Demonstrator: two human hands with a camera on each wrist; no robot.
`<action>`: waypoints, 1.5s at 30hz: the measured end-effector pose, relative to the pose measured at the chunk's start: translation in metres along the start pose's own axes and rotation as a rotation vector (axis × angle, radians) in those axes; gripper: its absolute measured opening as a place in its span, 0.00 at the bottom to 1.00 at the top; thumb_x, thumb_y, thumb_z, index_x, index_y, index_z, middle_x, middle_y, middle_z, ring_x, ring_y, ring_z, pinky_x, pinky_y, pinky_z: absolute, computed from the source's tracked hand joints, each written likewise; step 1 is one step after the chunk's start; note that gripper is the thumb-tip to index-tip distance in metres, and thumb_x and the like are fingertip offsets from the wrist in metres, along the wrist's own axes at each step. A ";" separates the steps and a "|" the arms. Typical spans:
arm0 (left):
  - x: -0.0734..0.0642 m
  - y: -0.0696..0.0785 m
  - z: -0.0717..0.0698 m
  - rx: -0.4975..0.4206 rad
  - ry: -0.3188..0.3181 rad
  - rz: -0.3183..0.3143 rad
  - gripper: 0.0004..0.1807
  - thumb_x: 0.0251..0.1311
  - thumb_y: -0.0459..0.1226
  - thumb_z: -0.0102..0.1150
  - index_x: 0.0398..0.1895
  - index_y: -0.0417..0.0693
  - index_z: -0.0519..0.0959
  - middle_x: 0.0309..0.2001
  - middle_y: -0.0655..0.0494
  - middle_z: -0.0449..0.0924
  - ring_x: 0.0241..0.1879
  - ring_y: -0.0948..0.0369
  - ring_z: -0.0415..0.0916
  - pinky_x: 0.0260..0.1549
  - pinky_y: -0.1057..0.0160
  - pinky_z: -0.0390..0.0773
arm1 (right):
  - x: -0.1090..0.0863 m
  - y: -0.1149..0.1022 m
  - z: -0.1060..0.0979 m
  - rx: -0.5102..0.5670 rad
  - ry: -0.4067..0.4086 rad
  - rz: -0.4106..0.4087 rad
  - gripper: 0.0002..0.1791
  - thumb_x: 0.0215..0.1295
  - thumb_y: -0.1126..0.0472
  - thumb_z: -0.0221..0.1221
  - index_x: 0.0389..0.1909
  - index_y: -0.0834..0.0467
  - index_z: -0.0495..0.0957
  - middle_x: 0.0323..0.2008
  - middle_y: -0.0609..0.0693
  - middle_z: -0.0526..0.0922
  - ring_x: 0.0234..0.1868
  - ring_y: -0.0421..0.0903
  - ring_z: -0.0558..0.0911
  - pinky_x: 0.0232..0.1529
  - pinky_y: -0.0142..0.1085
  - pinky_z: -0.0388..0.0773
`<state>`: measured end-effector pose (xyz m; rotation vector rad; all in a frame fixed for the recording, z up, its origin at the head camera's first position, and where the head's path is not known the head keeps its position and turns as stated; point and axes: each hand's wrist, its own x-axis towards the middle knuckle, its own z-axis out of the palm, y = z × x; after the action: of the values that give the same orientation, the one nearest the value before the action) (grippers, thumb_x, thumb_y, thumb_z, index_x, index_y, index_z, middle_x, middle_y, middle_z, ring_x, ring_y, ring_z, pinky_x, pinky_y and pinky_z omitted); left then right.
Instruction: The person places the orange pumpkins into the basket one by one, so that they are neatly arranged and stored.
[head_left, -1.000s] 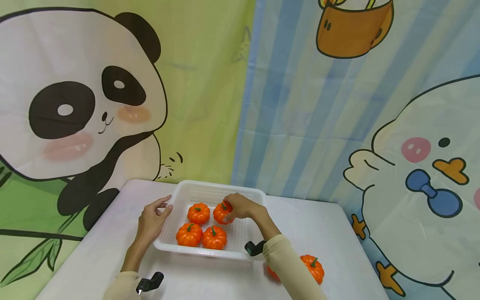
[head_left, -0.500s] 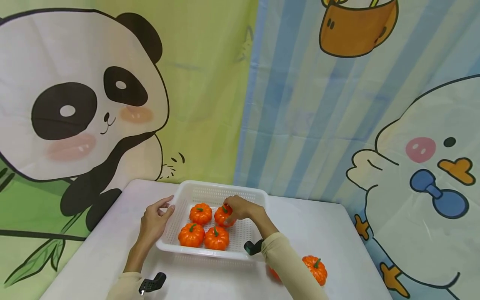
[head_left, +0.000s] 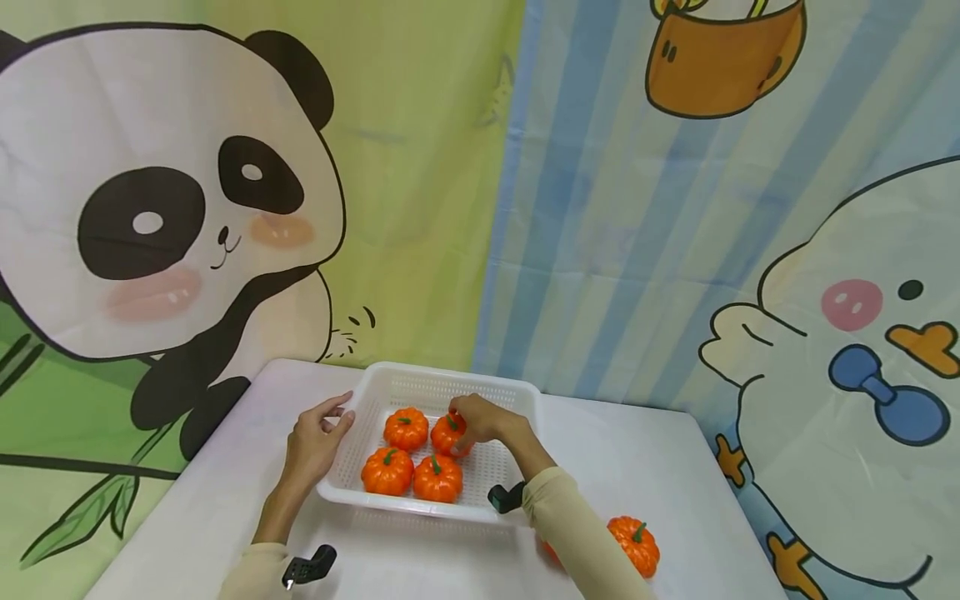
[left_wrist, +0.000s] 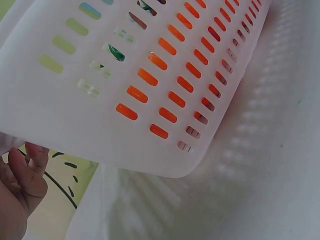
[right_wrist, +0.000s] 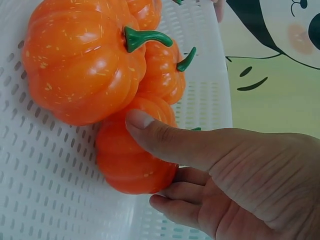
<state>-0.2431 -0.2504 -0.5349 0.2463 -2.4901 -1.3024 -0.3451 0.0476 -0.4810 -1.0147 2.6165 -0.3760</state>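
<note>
A white perforated plastic basket (head_left: 480, 492) on the table holds several small orange pumpkins with green stems. My right hand (head_left: 483, 418) reaches into it and grips the back-right pumpkin (right_wrist: 132, 160), thumb on one side and fingers on the other. Beside that one sit the back-left pumpkin (head_left: 406, 428), the front-left pumpkin (head_left: 387, 472) and the front-right pumpkin (head_left: 437, 478). My left hand (head_left: 313, 440) touches the basket's left rim with relaxed fingers. In the left wrist view, that hand (left_wrist: 22, 185) shows at the rim's edge; its fingertips are partly hidden.
Another pumpkin (head_left: 635, 546) lies on the white table (head_left: 420, 558) right of my right sleeve. One more pumpkin (head_left: 550, 551) is mostly hidden by that sleeve. A cartoon-printed curtain (head_left: 420, 208) hangs behind the table.
The whole head view has shifted slightly to the right. Both hands keep their places, right on the pumpkin, left at the basket rim. The pumpkins stay put.
</note>
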 end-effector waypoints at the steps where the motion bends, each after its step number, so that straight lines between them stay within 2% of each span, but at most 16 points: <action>1: 0.000 0.000 0.000 0.002 0.003 0.000 0.25 0.77 0.43 0.65 0.74 0.49 0.80 0.57 0.39 0.87 0.35 0.59 0.78 0.33 0.64 0.73 | 0.000 0.000 0.000 0.005 0.004 -0.004 0.33 0.57 0.59 0.82 0.61 0.64 0.81 0.52 0.55 0.88 0.51 0.49 0.82 0.62 0.42 0.82; 5: 0.001 0.001 -0.001 0.004 0.006 -0.006 0.26 0.78 0.43 0.64 0.75 0.49 0.79 0.58 0.39 0.86 0.36 0.57 0.78 0.33 0.65 0.74 | 0.002 0.002 0.001 0.010 0.015 -0.014 0.33 0.56 0.59 0.82 0.60 0.65 0.81 0.51 0.55 0.88 0.49 0.47 0.82 0.59 0.40 0.83; 14: 0.000 0.000 -0.001 0.007 -0.006 -0.007 0.26 0.78 0.43 0.63 0.75 0.49 0.79 0.58 0.38 0.86 0.37 0.57 0.78 0.33 0.64 0.74 | 0.002 0.002 0.005 0.002 0.029 -0.013 0.36 0.54 0.56 0.84 0.62 0.63 0.81 0.52 0.54 0.88 0.50 0.48 0.82 0.60 0.41 0.83; 26: 0.000 0.001 -0.002 0.011 -0.002 -0.008 0.26 0.78 0.43 0.63 0.75 0.49 0.79 0.58 0.38 0.86 0.37 0.57 0.79 0.34 0.64 0.74 | -0.003 0.002 0.002 0.021 0.029 -0.007 0.39 0.58 0.54 0.82 0.67 0.64 0.78 0.60 0.57 0.86 0.61 0.53 0.83 0.68 0.44 0.80; 32: -0.001 0.001 -0.001 0.018 -0.003 -0.002 0.26 0.78 0.43 0.63 0.75 0.49 0.79 0.58 0.38 0.86 0.37 0.58 0.78 0.35 0.63 0.74 | -0.017 -0.001 -0.006 0.055 0.030 0.024 0.44 0.59 0.54 0.81 0.73 0.66 0.74 0.68 0.61 0.82 0.71 0.60 0.78 0.77 0.52 0.73; 39: -0.001 0.002 -0.002 0.018 -0.002 -0.003 0.26 0.78 0.43 0.63 0.75 0.50 0.79 0.58 0.37 0.86 0.36 0.58 0.78 0.34 0.63 0.74 | -0.035 0.001 -0.018 0.069 0.105 -0.005 0.44 0.60 0.55 0.81 0.74 0.66 0.75 0.67 0.63 0.83 0.68 0.60 0.80 0.74 0.55 0.75; 45: -0.001 0.004 -0.001 0.016 -0.009 -0.013 0.26 0.78 0.44 0.62 0.75 0.50 0.79 0.59 0.38 0.86 0.36 0.58 0.78 0.34 0.63 0.74 | -0.060 -0.004 -0.037 0.121 0.144 -0.003 0.44 0.60 0.54 0.81 0.74 0.66 0.75 0.68 0.65 0.82 0.69 0.63 0.78 0.74 0.58 0.74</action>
<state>-0.2419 -0.2490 -0.5315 0.2611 -2.5111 -1.2914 -0.3144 0.0912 -0.4348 -0.9848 2.6802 -0.6220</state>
